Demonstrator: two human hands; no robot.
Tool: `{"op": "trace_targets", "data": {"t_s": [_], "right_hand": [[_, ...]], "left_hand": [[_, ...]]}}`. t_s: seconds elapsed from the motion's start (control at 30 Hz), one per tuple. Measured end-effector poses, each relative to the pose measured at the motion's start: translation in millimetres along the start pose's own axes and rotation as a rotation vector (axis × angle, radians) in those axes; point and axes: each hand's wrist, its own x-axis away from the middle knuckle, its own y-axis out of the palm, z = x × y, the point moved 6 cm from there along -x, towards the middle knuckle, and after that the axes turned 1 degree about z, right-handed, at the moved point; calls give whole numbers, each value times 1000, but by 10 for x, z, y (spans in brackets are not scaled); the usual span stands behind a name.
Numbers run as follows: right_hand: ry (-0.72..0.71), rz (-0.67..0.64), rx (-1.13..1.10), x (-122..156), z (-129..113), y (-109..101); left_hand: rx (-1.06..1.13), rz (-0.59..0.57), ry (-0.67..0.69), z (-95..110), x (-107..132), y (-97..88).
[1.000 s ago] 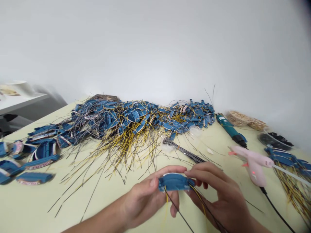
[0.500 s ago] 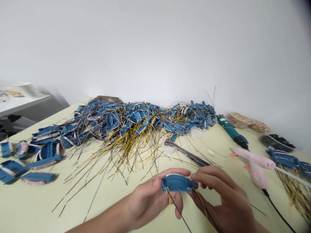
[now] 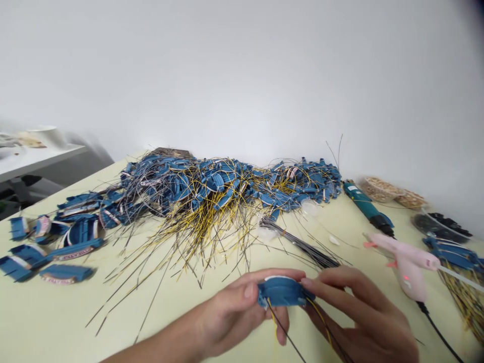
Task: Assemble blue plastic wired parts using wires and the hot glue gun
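A curved blue plastic piece [image 3: 283, 292] with a white strip along its top edge is held between my two hands near the front of the table. My left hand [image 3: 236, 310] grips its left end, thumb on the near face and fingers behind and below. At the right end, the fingers of my right hand [image 3: 355, 307] close on the piece. Black and yellow wires [image 3: 286, 333] hang down from both ends of it. Beyond my hands lies a bundle of dark wires [image 3: 302, 244].
A heap of blue pieces with tangled wires [image 3: 219, 186] spreads along the back. Loose blue pieces [image 3: 66, 272] lie left. A pink glue gun [image 3: 406, 259], a green power tool [image 3: 365, 206], bowls of small beige bits [image 3: 380, 189] and a tub of black parts [image 3: 440, 227] stand right.
The whole table scene has shifted slightly to the right in view. Both hands keep the blue piece between them, sitting a little lower and further right in the picture.
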Motion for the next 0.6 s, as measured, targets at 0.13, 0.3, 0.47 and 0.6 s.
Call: {"op": "trace_targets", "data": {"t_s": [0.13,0.3,0.47,0.6], "right_hand": [[-16,63,-16,-11,-6,-31],[-26,54,5,-19,-1,-8],[-12,15,-57,-48,2,6],[12,-62,-126,-64,4,23]], "left_hand": [[13,18,-9,-6,1,5],[23,27,-25,17,-10,-4],[15,-8,-99,7,-2,-28],[31,-54,-161,-39,-7,-62]]}}
